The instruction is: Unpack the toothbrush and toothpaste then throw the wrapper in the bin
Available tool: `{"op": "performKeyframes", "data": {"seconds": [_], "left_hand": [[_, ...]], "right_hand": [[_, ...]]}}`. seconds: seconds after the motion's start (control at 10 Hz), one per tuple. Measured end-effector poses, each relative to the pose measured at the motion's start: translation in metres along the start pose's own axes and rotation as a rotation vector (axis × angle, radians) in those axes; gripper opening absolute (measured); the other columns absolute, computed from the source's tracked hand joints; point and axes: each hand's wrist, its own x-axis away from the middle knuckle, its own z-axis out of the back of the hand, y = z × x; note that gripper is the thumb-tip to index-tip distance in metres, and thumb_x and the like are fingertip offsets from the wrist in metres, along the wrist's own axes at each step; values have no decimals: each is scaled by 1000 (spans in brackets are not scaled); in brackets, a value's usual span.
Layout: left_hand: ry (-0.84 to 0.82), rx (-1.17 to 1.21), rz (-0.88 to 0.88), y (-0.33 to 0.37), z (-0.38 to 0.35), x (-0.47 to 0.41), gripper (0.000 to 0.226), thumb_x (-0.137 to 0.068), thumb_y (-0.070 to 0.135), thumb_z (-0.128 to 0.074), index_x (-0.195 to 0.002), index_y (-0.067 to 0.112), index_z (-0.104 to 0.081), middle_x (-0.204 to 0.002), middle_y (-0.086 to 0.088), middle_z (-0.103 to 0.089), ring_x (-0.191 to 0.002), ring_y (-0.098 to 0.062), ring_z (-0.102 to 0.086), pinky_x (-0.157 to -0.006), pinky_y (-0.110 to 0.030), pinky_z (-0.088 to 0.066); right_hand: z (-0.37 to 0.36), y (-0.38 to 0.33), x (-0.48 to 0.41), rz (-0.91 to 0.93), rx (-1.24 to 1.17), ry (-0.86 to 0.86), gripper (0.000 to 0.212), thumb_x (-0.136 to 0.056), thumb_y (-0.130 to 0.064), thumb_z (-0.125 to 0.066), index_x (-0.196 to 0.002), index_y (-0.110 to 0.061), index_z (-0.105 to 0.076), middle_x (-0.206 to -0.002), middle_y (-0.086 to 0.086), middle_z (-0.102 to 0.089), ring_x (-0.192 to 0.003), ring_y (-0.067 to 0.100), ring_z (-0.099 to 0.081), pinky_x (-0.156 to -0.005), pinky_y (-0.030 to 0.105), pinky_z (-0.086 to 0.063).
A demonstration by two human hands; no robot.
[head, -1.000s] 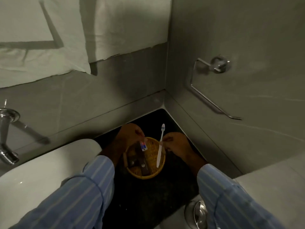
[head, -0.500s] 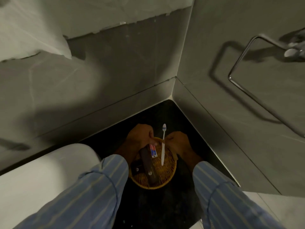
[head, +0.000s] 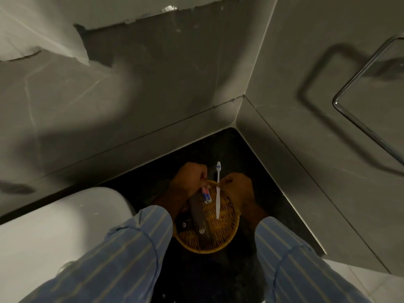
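A round woven basket (head: 220, 239) sits on the dark counter in the corner. My left hand (head: 191, 178) pinches the top end of a small toothpaste tube (head: 206, 195) with red and blue print, over the basket's far edge. My right hand (head: 237, 188) pinches a white toothbrush (head: 218, 194) near its middle; the brush stands almost upright, head toward the wall, tail over the basket. Two dark packets (head: 196, 215) lie inside the basket under the tube. No loose wrapper or bin is visible.
A white basin (head: 61, 232) fills the lower left, close to my left sleeve. Grey tiled walls meet in a corner just behind the basket. A metal towel bar (head: 358, 101) is fixed to the right wall. A pale surface lies at the lower right.
The camera has tilted down and closer to the corner. Both hands stay over the basket's far edge; the toothpaste tube and toothbrush remain held, shifted slightly.
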Motion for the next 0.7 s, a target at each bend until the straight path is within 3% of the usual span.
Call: {"op": "performKeyframes", "data": {"seconds": [0.1, 0.4, 0.6, 0.7], "left_hand": [[-53, -81, -13, 3, 2, 1, 28, -84, 24, -75, -107, 11, -67, -109, -9, -68, -100, -23, -64, -92, -38, -53], [9, -253, -65, 0, 3, 5, 31, -85, 39, -71, -109, 20, -68, -110, -3, -68, -110, -21, -58, -99, -42, -45], [132, -239, -136, -3, 4, 28, 41, -83, 45, -71, -114, 19, -68, -113, -3, -68, -112, -21, -57, -96, -40, -47], [235, -197, -157, 4, 5, 49, 48, -84, 53, -66, -116, 17, -67, -115, -4, -66, -113, -21, -57, -97, -36, -46]], "right_hand": [[-4, 1, -2, 22, 4, 25, 13, -86, -18, -74, -80, -28, -66, -102, 2, -72, -94, 14, -68, -90, 36, -59], [-8, 4, 2, 11, -49, 50, 12, -87, -22, -73, -98, -22, -67, -104, 2, -70, -94, 15, -68, -89, 35, -58], [23, 1, 30, 20, -201, 58, 15, -91, -26, -68, -105, -22, -64, -112, 3, -69, -84, 4, -60, -69, 16, -46], [66, -16, 69, 212, -330, 168, 25, -94, -26, -64, -117, -15, -67, -112, -1, -69, -98, 9, -64, -77, 15, -47]]}}
